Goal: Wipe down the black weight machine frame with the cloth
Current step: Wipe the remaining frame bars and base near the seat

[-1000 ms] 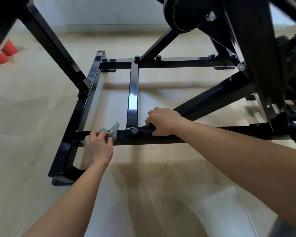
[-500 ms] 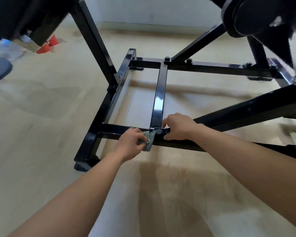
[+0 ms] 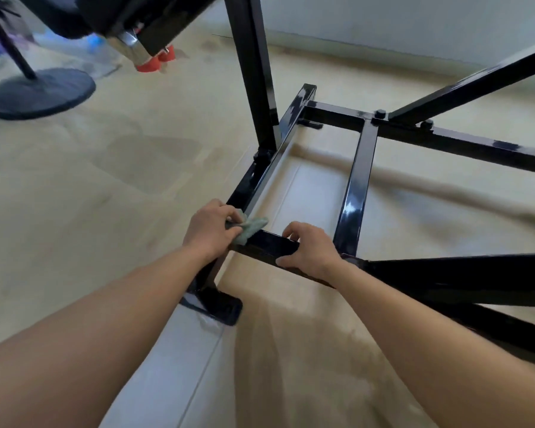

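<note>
The left hand [image 3: 210,231] pinches the cloth [image 3: 249,228] at the near crossbar's [image 3: 272,244] left end; the right hand [image 3: 311,250] grips that bar just rightward.

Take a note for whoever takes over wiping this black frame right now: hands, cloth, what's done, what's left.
Left hand holds the green cloth, pressed on the near-left base corner of the frame.
Right hand grips the near crossbar beside it.
Done: wiping is under way at that corner; which bars are already clean cannot be told.
Left, probably: centre bar, far crossbar, upright.
</note>
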